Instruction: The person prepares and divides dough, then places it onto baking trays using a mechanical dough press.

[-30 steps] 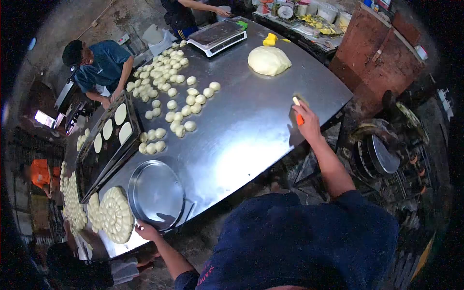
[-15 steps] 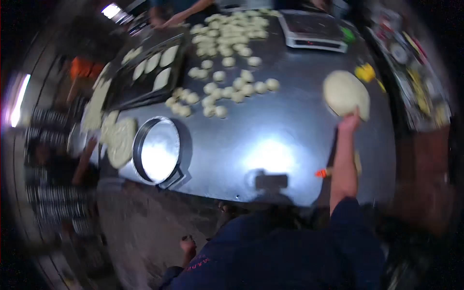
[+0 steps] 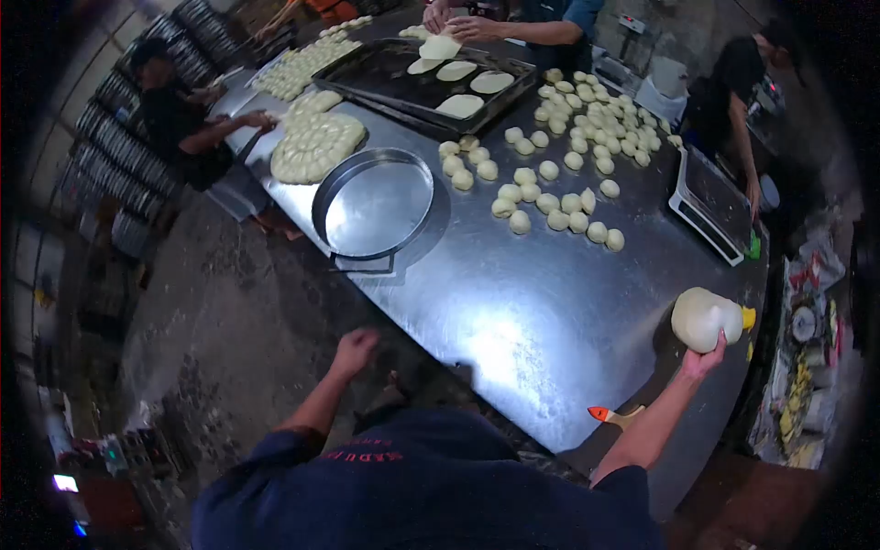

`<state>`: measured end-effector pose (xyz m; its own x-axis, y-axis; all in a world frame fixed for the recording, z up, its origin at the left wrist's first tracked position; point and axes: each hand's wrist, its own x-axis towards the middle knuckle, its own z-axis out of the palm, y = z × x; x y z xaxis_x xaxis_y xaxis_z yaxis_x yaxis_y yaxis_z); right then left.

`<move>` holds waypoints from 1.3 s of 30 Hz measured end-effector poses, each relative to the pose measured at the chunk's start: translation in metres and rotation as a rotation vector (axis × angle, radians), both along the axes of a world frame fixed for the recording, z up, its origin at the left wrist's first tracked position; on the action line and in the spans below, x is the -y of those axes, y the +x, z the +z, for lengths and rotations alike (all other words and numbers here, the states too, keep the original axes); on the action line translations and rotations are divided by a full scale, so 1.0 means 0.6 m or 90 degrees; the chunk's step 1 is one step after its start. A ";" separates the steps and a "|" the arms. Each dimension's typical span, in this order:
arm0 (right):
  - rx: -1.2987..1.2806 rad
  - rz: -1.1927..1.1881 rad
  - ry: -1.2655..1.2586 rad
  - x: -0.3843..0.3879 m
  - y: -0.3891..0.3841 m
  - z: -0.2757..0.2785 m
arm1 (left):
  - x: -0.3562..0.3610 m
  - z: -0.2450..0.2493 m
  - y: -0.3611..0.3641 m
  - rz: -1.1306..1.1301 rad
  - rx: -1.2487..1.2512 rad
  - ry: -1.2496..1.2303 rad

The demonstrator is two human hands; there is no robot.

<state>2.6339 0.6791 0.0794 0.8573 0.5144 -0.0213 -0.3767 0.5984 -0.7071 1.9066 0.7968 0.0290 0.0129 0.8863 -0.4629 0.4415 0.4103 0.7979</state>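
Note:
My right hand [image 3: 704, 358] grips a large pale lump of dough [image 3: 701, 318] from its near side, over the right part of the steel table. The fingers press into the dough, and some of them are hidden by it. My left hand [image 3: 356, 352] hangs off the table's near edge above the floor, slightly blurred, with its fingers curled in and nothing visible in them. Below my right forearm lies a brush with an orange tip and pale handle [image 3: 614, 415]. Behind the dough lump is something yellow [image 3: 749, 317].
A round metal pan [image 3: 374, 203] sits near the left edge, beside a scored dough slab [image 3: 317, 148]. Many dough balls [image 3: 559, 207] spread across the middle. A scale [image 3: 713, 206] stands right. At a black tray [image 3: 385, 75], a co-worker's hands [image 3: 458, 26] hold flattened dough.
My view has turned, so the table appears at a slant. My left hand has risen toward the table edge. My right hand stays on the dough lump, which now looks rounder and bunched.

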 end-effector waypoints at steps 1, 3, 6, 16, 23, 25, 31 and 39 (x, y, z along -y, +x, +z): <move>0.009 0.010 -0.004 0.005 -0.031 0.026 | -0.026 0.035 0.056 -0.088 -0.010 0.111; 0.075 0.086 -0.033 0.023 -0.088 0.078 | -0.061 0.108 0.161 -0.154 0.064 0.173; 0.131 0.142 -0.040 0.040 -0.097 0.131 | -0.080 0.216 0.301 -0.285 0.248 0.152; 1.110 0.020 -0.516 -0.177 -0.434 0.237 | -0.031 0.194 0.315 -0.203 0.149 0.372; 1.029 0.101 -0.663 -0.206 -0.657 -0.034 | -0.115 0.090 0.275 -0.483 -0.014 0.499; 1.072 0.089 -0.736 -0.185 -0.674 -0.059 | -0.109 0.041 0.309 -0.539 -0.120 0.561; 1.112 0.109 -0.812 -0.214 -0.604 -0.051 | -0.135 0.024 0.356 -0.593 -0.326 0.583; 1.165 0.149 -0.752 -0.298 -0.542 -0.056 | -0.206 0.011 0.391 -0.560 -0.380 0.520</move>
